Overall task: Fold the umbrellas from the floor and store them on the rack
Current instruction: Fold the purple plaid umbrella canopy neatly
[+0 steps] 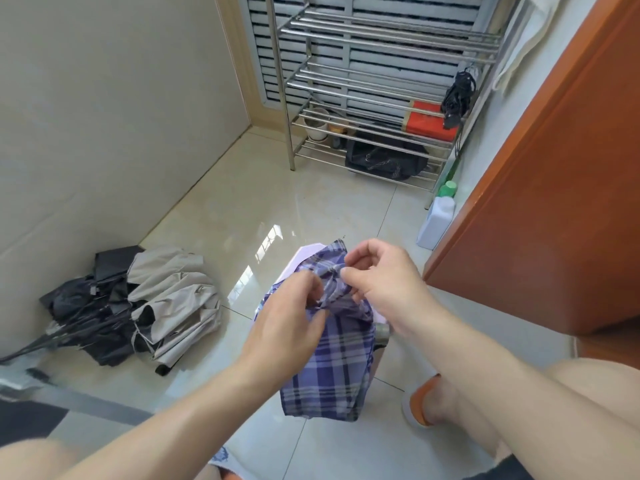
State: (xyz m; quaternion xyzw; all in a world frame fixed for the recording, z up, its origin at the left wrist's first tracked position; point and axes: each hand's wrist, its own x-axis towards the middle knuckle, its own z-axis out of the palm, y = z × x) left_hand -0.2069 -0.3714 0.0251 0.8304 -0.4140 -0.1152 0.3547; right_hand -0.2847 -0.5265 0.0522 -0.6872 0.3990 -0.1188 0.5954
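A blue and purple plaid umbrella (332,362) hangs collapsed in front of me above the tiled floor, its canopy bunched. My left hand (284,323) grips the gathered fabric near the top. My right hand (381,275) pinches the canopy's narrow strap between thumb and forefinger, right beside the left hand. A second umbrella, grey and black (145,306), lies half collapsed on the floor at the left by the wall. The steel rack (377,88) stands at the far end of the room.
The rack's lower shelves carry a red box (429,121), a black bag (384,159) and a white pot (317,124). A white jug with a green cap (438,216) stands by the orange door (561,188). My foot in an orange slipper (424,400) is at lower right.
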